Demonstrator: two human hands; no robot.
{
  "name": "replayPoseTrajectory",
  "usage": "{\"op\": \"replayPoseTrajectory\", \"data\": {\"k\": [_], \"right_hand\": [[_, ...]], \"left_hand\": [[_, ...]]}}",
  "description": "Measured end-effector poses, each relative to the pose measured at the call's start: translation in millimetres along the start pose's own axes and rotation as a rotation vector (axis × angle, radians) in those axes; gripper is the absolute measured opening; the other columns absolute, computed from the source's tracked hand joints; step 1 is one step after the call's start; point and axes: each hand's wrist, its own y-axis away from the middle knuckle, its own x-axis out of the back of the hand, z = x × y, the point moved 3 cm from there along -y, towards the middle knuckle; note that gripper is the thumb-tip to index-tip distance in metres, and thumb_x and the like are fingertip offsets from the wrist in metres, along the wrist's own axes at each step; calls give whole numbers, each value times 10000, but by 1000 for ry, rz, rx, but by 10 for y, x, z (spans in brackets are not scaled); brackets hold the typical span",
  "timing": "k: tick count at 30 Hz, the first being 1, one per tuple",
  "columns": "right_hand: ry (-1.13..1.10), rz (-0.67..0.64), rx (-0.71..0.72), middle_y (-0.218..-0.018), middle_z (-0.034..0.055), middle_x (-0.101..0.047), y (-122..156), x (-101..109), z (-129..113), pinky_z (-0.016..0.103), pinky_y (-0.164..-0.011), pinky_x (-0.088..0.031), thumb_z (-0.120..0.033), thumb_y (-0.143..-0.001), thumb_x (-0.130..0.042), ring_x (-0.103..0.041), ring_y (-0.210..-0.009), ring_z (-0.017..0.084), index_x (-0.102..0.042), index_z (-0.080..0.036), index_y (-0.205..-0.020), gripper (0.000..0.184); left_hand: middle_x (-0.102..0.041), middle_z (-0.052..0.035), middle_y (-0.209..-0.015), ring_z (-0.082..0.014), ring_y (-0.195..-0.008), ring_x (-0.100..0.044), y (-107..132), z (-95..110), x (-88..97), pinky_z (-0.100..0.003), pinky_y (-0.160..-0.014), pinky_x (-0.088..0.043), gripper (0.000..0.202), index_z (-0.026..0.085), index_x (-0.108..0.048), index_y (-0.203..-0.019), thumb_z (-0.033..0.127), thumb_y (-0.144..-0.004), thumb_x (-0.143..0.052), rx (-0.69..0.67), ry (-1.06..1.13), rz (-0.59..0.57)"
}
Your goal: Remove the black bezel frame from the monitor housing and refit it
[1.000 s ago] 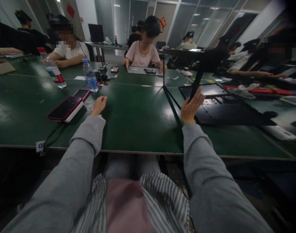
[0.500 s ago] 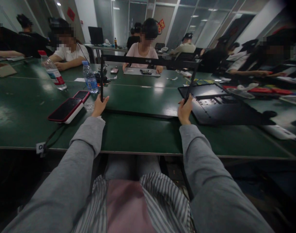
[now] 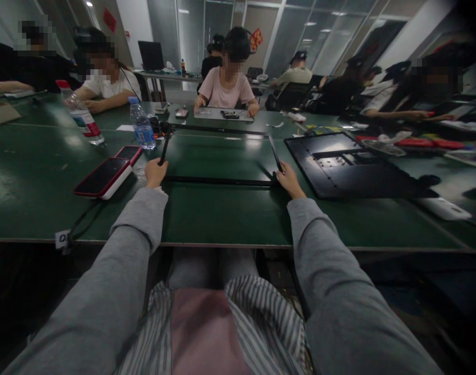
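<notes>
Our left hand [image 3: 155, 173] and right hand [image 3: 290, 180], both closed, grip a black frame [image 3: 218, 181] over the tabletop [image 3: 226, 219] (dark panel [image 3: 361, 177] lies right).

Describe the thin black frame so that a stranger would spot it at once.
Start with the long green table and go to its near side, where two grey sleeves reach over the edge. The left hand and right hand hold the thin black frame by opposite sides. Unlike the broad black panel to its right, its middle is open, showing green tabletop.
</notes>
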Motion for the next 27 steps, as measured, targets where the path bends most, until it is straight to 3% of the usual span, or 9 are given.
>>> {"op": "replayPoseTrajectory", "data": {"k": [4, 9, 15, 22, 27], "right_hand": [[5, -11, -111, -1443, 157, -686, 33, 16, -9, 593, -1258, -411, -327, -860, -605, -597, -1422, 345, -615, -188, -1438, 594], [49, -1, -132, -1393, 147, -720, 31, 3, 52, 596, -1233, -444, -318, -869, -578, -620, -1392, 346, -653, -190, -1394, 547], [113, -34, -173, -1463, 183, -676, 25, -16, 89, 547, -1247, -437, -225, -871, -528, -613, -1410, 335, -629, -123, -1434, 580], [127, -30, -176, -1424, 169, -702, 35, -18, 72, 586, -1236, -443, -253, -885, -554, -605, -1416, 350, -639, -155, -1424, 554], [121, -43, -196, -1488, 193, -656, 59, -14, 32, 532, -1256, -431, -218, -876, -540, -593, -1437, 325, -618, -115, -1435, 574]], "left_hand": [[-765, -180, -1249, -371, -1249, -673, 93, 38, 35, -437, -1023, -519, 364, 157, -798, -1220, 383, -984, -638, -2, -138, -23], [-748, -175, -1262, -359, -1216, -678, 128, 82, 27, -436, -996, -534, 381, 177, -804, -1242, 407, -999, -621, -14, -227, -83], [-741, -161, -1266, -349, -1179, -679, 108, 58, 4, -434, -956, -547, 374, 199, -812, -1249, 397, -1009, -603, -39, -249, -82], [-745, -155, -1238, -347, -1162, -677, 106, 58, -8, -425, -944, -534, 402, 201, -803, -1279, 401, -1016, -573, -36, -258, -109], [-750, -146, -1259, -341, -1168, -682, 103, 67, -2, -406, -913, -534, 420, 212, -803, -1284, 413, -1021, -545, -42, -287, -113]]}}
